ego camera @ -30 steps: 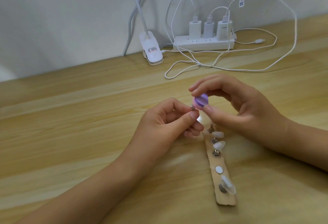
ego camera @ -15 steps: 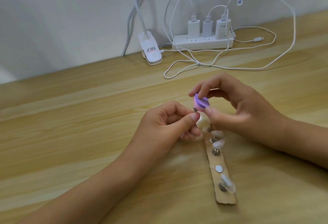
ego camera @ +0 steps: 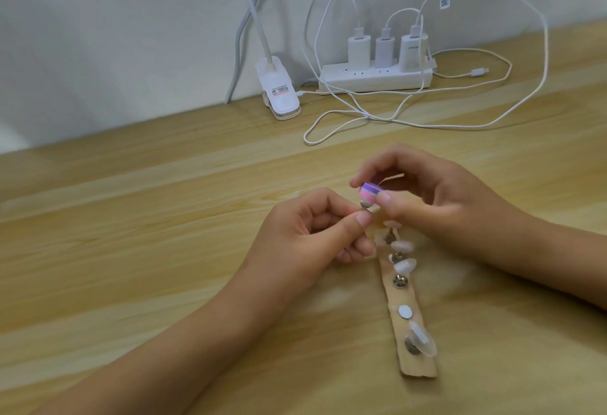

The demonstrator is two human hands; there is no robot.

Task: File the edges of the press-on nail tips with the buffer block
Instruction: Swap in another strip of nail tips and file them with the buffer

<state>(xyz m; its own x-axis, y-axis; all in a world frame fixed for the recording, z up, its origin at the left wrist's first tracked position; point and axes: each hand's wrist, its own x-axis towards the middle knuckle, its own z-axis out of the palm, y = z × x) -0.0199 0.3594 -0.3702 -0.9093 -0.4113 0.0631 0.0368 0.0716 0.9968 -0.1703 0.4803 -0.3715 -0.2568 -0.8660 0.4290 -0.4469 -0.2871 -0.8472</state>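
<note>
The buffer block [ego camera: 371,193] is up off the table, pinched between the index fingertip and thumb of the right hand [ego camera: 437,198], just beyond the far end of a wooden strip [ego camera: 394,298]. The other fingers of that hand are curled behind it.

The surface is a pale wood-grain table [ego camera: 131,217] set against a plain white wall [ego camera: 131,37]. Along the wall stand a white power strip [ego camera: 374,79] with three chargers [ego camera: 384,51] plugged in, a white clip-on lamp base [ego camera: 279,92] and looping white cables [ego camera: 546,50].

Half a second ago the block's purple face was tipped toward the camera. It has since turned so that the purple and pink layers of its side show. Both hands have stayed in the same spot above the strip's far end.

The block is short and puck-like, purple face upward and slightly tilted, its broad axis running left to right between finger and thumb. Its underside touches the press-on nail tip [ego camera: 369,207], which the left hand [ego camera: 312,230] pinches between thumb and index finger with the remaining fingers folded in. The tip is too small and too covered to tell which way it points.

The strip's long axis runs from the hands toward the camera, leaning right. It carries more nail tips [ego camera: 404,265] on metal studs and one bare white disc [ego camera: 404,312].
</note>
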